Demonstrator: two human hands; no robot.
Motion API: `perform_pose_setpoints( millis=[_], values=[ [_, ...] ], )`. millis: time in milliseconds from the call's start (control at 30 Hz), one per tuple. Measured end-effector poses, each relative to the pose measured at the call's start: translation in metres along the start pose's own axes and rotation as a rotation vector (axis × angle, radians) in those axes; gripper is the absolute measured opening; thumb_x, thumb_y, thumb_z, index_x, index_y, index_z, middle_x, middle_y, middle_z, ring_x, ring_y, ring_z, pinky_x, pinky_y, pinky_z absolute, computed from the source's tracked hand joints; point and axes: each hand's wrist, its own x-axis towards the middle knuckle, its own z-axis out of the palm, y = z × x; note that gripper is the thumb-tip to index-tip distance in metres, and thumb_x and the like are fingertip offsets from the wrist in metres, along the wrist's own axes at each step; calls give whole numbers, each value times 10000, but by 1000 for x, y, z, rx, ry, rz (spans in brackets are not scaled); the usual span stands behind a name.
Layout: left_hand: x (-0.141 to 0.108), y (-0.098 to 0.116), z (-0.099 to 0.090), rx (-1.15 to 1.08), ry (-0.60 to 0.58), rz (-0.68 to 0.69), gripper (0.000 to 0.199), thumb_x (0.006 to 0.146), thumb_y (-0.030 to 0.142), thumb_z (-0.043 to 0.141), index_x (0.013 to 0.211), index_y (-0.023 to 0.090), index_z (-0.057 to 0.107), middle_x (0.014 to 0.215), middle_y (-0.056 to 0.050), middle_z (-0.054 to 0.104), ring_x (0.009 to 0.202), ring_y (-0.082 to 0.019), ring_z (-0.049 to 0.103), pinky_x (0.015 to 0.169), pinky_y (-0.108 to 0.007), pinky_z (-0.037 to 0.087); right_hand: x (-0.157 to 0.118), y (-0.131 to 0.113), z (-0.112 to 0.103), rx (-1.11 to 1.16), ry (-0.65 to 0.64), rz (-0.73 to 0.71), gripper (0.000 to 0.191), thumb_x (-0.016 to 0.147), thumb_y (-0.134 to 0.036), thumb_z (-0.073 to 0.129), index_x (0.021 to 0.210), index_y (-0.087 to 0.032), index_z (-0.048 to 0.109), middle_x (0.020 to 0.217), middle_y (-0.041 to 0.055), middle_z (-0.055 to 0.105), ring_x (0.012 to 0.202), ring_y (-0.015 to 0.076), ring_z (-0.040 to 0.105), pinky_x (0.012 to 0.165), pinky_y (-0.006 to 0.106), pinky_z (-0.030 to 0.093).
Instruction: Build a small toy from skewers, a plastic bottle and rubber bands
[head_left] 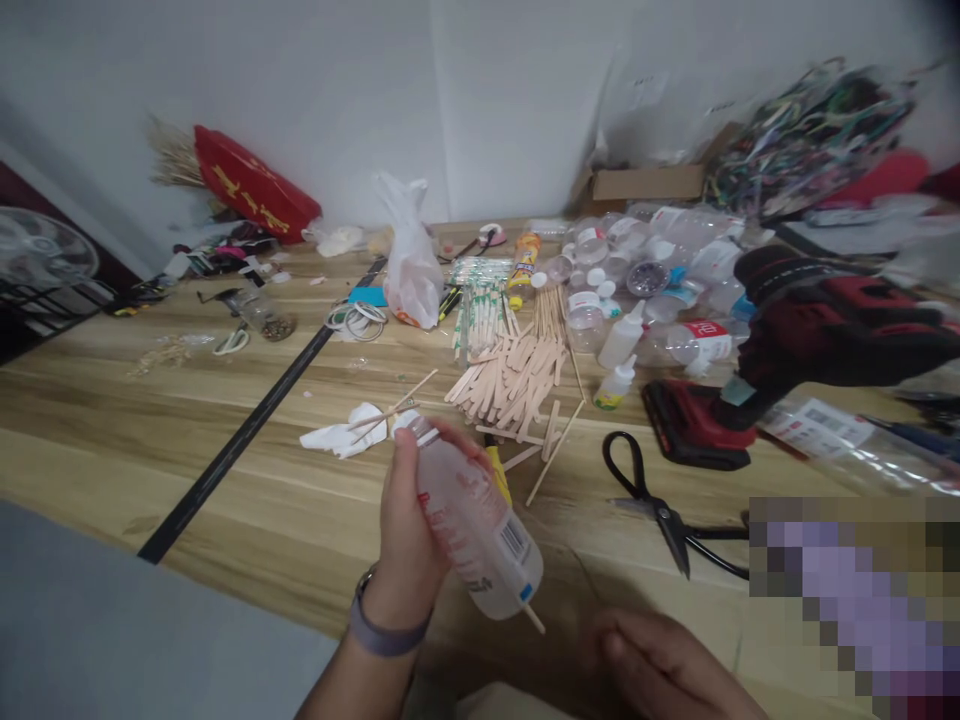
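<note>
My left hand [416, 510] is wrapped round a translucent plastic bottle [480, 530] with red print and a barcode. The bottle is tilted, its neck up to the left and its base toward me. A thin wooden stick [535, 618] pokes out at the base. Below right of the bottle, my right hand [660, 655] is closed with the fingers curled; a thin dark strand runs toward it, and what it grips is hidden. Black-handled scissors [664, 515] lie spread on the table to the right. Behind the bottle is a pile of wooden craft sticks [514, 380].
A red and black cordless drill [825, 340] stands at the right. Plastic bottles [675, 250] crowd the back right, with glue bottles [619, 380] before them. A white plastic bag [409, 260], crumpled tissue [349, 432] and a glass jar [264, 315] are farther left.
</note>
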Motion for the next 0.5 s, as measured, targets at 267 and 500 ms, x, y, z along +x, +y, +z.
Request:
perform_pose_setpoints(
  millis=[267, 500],
  values=[
    [-22, -7, 4, 107, -130, -228, 362, 868, 525, 619, 839, 165, 652, 663, -29, 667, 598, -152, 627, 567, -237, 504, 34, -39, 6, 165, 112, -292, 717, 953, -587, 457, 1531, -208, 263, 823, 32, 629, 686, 193, 578, 625, 293, 486],
    [-24, -4, -5, 191, -74, -273, 374, 866, 537, 607, 844, 165, 618, 646, -37, 668, 555, -149, 593, 512, -231, 460, 7, -37, -18, -99, 205, -213, 424, 994, -496, 425, 757, -224, 650, 676, 12, 627, 620, 162, 581, 587, 238, 470]
  ],
)
